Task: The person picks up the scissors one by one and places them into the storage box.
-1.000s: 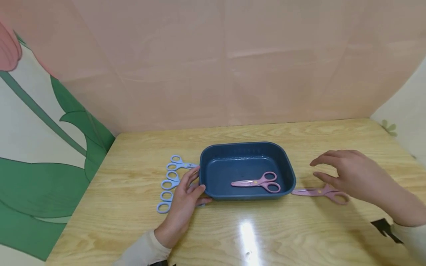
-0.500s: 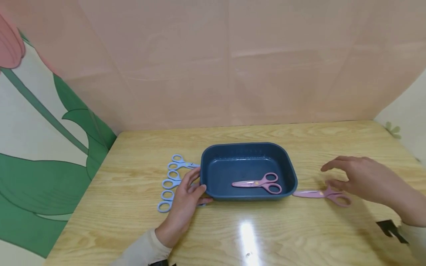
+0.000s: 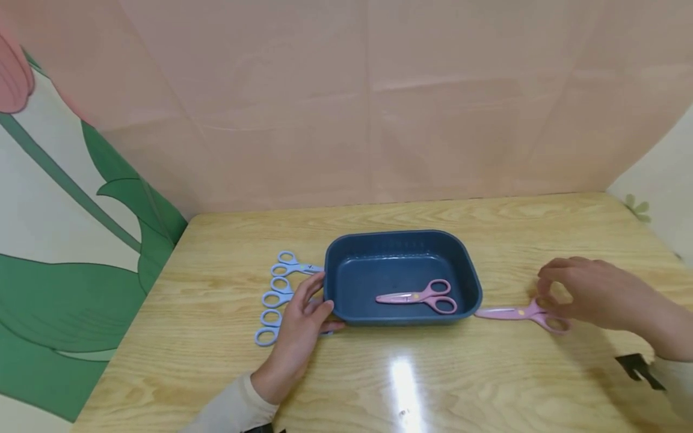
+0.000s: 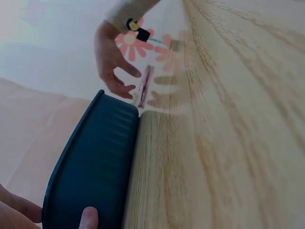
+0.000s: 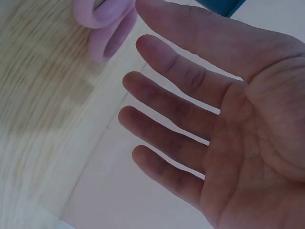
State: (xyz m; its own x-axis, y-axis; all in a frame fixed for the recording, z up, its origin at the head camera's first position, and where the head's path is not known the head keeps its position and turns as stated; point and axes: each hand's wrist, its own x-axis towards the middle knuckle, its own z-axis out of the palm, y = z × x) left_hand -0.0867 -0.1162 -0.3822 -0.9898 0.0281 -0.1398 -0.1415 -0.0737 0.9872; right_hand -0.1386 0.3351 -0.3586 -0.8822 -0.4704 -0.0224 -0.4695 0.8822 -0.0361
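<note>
A dark blue tray (image 3: 357,279) stands mid-table with pink-handled scissors (image 3: 414,297) lying in it. At its left front corner my left hand (image 3: 296,337) grips it, the thumb by the rim; the left wrist view has fingers against the tray's side (image 4: 95,152). Outside the tray's right front corner, a second pair of pink scissors (image 3: 502,313) lies with its tip towards the tray. My right hand (image 3: 598,297) hovers over those handles, fingers spread and loosely bent. In the right wrist view the pink finger loops (image 5: 97,47) appear near the thumb tip, not held.
Several light blue scissors (image 3: 284,269) lie left of the tray, partly hidden by the tray and the left hand. A pink backdrop (image 3: 379,150) rises behind the wooden table (image 3: 243,234). A floral panel (image 3: 130,204) stands at left.
My right hand has shifted right and slightly down, towards the handles of the scissors on the table. The left hand and the tray have stayed in place.
</note>
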